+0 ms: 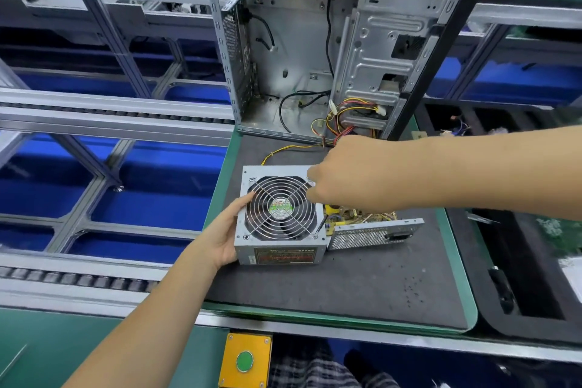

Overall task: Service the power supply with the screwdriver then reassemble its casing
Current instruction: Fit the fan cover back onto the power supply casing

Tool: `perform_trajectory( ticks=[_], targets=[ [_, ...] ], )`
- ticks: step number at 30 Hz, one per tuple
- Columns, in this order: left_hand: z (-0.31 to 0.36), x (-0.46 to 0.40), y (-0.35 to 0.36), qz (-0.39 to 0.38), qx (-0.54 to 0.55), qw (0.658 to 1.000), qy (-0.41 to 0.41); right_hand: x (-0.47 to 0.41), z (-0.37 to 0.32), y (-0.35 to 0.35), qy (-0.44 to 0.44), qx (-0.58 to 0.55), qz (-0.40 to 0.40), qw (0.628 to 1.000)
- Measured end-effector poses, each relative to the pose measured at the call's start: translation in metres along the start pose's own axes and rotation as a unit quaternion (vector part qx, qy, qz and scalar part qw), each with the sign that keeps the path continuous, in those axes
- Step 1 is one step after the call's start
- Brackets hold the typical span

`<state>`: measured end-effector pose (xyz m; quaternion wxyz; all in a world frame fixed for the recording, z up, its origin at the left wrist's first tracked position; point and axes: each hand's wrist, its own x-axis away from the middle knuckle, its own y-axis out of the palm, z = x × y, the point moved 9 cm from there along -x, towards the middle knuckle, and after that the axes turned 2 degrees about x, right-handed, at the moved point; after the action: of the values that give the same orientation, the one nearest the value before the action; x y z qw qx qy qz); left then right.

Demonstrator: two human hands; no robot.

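The grey power supply cover [281,249] with its round fan grille [280,208] lies on the dark mat [346,287]. My left hand [225,236] holds the cover's left side, thumb on top near the grille. My right hand [343,176] reaches across the cover's far right corner with its fingers curled; what they hold is hidden. To the right lies the power supply's base [374,233] with the perforated back panel and the exposed circuit board [359,216]. Coloured wires [340,123] run from it into the open PC case [315,50]. No screwdriver is visible.
The PC case stands upright at the back of the mat. A roller conveyor frame [110,116] runs along the left. A black foam tray [519,268] sits at the right. A yellow box with a green button [245,361] is at the bench's front edge.
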<state>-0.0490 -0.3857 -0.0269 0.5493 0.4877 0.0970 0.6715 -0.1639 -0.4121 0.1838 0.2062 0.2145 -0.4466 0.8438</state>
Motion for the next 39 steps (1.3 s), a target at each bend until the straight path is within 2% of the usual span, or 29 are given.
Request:
perform_trajectory(
  ticks=[5,10,16,19,22,26,28,30,33,34,37,39],
  targets=[
    [-0.004,-0.009,0.004,0.001,0.004,1.0,-0.023,0.002,-0.001,-0.001,0.026,-0.002,-0.008,1.0],
    [-0.007,-0.011,0.012,-0.04,0.008,0.999,-0.015,0.002,-0.001,-0.006,0.02,-0.023,0.007,1.0],
    [-0.008,-0.011,0.005,-0.016,0.033,0.999,-0.015,-0.004,-0.005,-0.01,0.01,-0.152,0.03,0.988],
    [-0.007,-0.009,0.005,-0.009,0.031,0.999,-0.006,-0.004,0.002,0.0,0.073,-0.241,0.008,0.968],
    [-0.007,-0.008,0.005,-0.007,0.025,1.0,-0.003,0.0,0.008,0.014,0.158,-0.349,-0.053,0.922],
    [-0.007,-0.008,0.006,-0.007,0.021,1.0,0.001,0.004,0.005,0.026,0.188,-0.385,-0.141,0.892],
    [-0.006,-0.007,0.005,-0.004,0.021,1.0,0.003,0.008,-0.001,0.028,0.148,-0.37,-0.17,0.901],
    [-0.005,-0.007,0.005,-0.004,0.016,1.0,0.005,0.014,-0.005,0.026,0.109,-0.33,-0.159,0.924],
    [-0.005,-0.006,0.005,0.001,0.016,1.0,0.0,0.016,-0.005,-0.001,0.073,-0.122,-0.044,0.989],
    [-0.005,-0.006,0.005,0.001,0.016,1.0,-0.002,0.016,-0.009,-0.008,0.052,-0.044,-0.014,0.998],
    [-0.005,-0.005,0.006,0.004,0.016,1.0,-0.005,0.019,-0.028,-0.011,-0.044,0.091,-0.018,0.995],
    [-0.004,-0.005,0.005,0.009,0.012,1.0,-0.001,0.024,-0.025,-0.026,-0.023,0.128,0.039,0.991]
  ],
)
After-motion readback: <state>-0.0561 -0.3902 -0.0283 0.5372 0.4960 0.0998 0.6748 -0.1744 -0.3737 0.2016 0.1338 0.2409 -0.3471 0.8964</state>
